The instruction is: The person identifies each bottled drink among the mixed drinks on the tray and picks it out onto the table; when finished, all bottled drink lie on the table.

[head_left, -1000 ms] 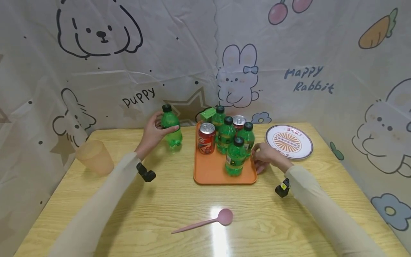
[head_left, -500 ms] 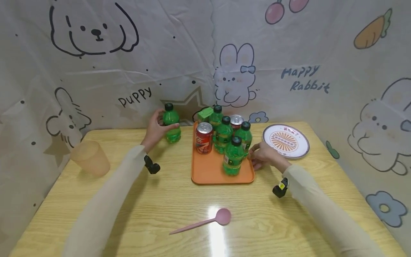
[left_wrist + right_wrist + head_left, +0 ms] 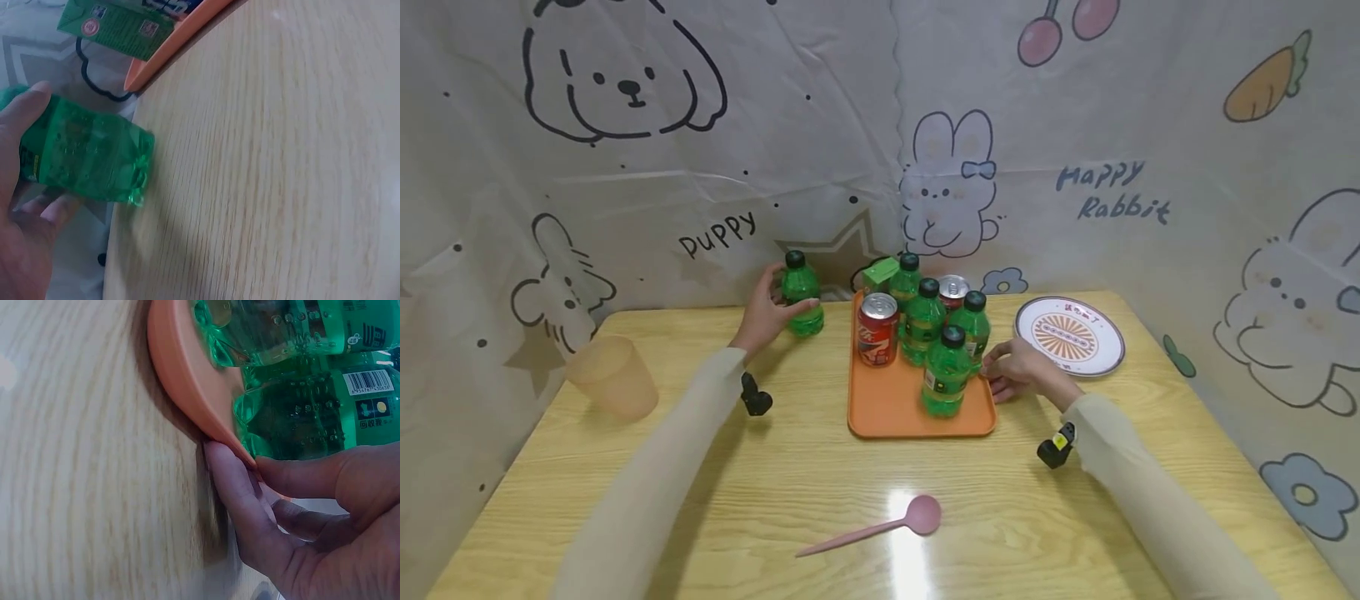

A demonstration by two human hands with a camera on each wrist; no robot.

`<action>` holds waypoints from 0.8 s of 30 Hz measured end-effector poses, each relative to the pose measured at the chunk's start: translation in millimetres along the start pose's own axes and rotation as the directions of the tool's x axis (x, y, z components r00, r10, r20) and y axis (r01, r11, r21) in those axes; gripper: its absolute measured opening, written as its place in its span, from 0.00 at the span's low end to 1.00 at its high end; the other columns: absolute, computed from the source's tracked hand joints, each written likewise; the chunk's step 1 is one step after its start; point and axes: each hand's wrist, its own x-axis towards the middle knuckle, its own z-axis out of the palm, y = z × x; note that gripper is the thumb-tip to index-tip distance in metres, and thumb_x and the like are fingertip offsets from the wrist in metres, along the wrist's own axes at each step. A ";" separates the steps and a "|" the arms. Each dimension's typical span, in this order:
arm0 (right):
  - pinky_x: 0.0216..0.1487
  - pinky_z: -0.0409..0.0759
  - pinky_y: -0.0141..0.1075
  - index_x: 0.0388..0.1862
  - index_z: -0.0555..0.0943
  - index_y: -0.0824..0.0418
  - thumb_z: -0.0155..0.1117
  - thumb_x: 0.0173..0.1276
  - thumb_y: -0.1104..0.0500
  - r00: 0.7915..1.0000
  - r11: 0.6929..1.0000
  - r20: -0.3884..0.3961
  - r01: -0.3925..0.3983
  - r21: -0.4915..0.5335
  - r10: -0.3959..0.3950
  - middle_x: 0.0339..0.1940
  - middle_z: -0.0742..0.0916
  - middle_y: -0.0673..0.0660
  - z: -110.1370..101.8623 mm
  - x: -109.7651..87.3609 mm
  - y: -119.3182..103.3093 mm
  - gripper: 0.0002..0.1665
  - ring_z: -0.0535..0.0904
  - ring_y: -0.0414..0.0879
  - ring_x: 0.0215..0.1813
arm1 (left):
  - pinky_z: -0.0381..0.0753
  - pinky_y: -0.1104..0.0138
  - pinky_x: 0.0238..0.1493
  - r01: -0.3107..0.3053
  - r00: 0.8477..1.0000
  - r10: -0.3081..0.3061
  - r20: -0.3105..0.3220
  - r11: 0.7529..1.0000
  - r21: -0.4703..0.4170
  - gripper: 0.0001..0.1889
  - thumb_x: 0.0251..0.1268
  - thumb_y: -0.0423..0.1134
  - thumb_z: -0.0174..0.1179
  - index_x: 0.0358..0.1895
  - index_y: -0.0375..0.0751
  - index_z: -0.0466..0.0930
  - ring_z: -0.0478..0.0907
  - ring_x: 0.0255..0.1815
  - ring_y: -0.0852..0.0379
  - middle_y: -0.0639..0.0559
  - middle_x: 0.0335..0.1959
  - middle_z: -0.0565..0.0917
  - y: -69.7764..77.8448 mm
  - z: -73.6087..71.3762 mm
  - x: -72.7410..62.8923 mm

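My left hand [image 3: 766, 317] grips a green soda bottle [image 3: 802, 292] with a black cap, upright at the table's back, left of the tray. In the left wrist view thumb and fingers wrap the bottle [image 3: 94, 153], its base at the tabletop. My right hand [image 3: 1018, 369] pinches the right rim of the orange tray [image 3: 880, 408] between thumb and fingers, clearly seen in the right wrist view. On the tray stand several green bottles [image 3: 946, 375], a red soda can [image 3: 877, 332], another can [image 3: 953, 289] partly hidden behind bottles, and a green carton [image 3: 880, 273].
A white patterned plate [image 3: 1070, 336] lies right of the tray, near the right hand. At the left, a translucent orange cup [image 3: 613, 377] leans tilted. A pink spoon [image 3: 868, 527] lies near the front. A printed cloth [image 3: 820, 108] hangs behind the table.
The left hand and its bottle have shifted slightly right, towards the tray. My right hand keeps its hold on the tray rim. The head view has moved a little.
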 end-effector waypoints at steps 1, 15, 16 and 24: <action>0.36 0.91 0.41 0.58 0.72 0.79 0.56 0.77 0.71 1.000 1.000 0.000 -0.002 0.003 0.002 0.30 0.86 0.59 -0.9 -0.3 0.1 0.15 0.86 0.45 0.26 | 0.65 0.47 0.79 0.001 1.000 -0.001 -0.001 1.000 0.001 0.46 0.67 0.40 0.74 0.81 0.41 0.54 0.69 0.76 0.36 0.34 0.73 0.69 0.1 0.6 0.1; 0.36 0.91 0.41 0.58 0.72 0.80 0.56 0.77 0.71 1.000 0.998 0.006 0.026 -0.055 -0.026 0.32 0.86 0.62 1.4 0.0 1.8 0.16 0.86 0.45 0.26 | 0.67 0.47 0.78 0.031 0.998 -0.030 0.060 0.999 -0.017 0.47 0.70 0.38 0.71 0.84 0.41 0.49 0.69 0.74 0.34 0.31 0.73 0.70 1.6 -3.3 -5.0; 0.36 0.91 0.41 0.58 0.72 0.80 0.56 0.77 0.71 1.000 0.998 0.005 0.023 -0.059 -0.022 0.31 0.86 0.62 0.8 0.1 1.1 0.15 0.86 0.45 0.26 | 0.67 0.47 0.77 0.033 0.997 -0.032 0.067 0.999 -0.014 0.47 0.70 0.37 0.71 0.84 0.41 0.49 0.69 0.74 0.34 0.31 0.73 0.70 3.9 -3.5 -5.6; 0.38 0.91 0.41 0.58 0.72 0.77 0.56 0.78 0.70 1.000 0.998 0.011 -0.012 -0.064 0.013 0.35 0.86 0.62 -2.7 -0.2 -1.3 0.15 0.87 0.45 0.28 | 0.66 0.43 0.77 0.047 0.995 -0.047 0.088 0.999 0.000 0.49 0.71 0.37 0.70 0.85 0.44 0.44 0.67 0.76 0.32 0.30 0.78 0.62 25.3 -8.5 -8.7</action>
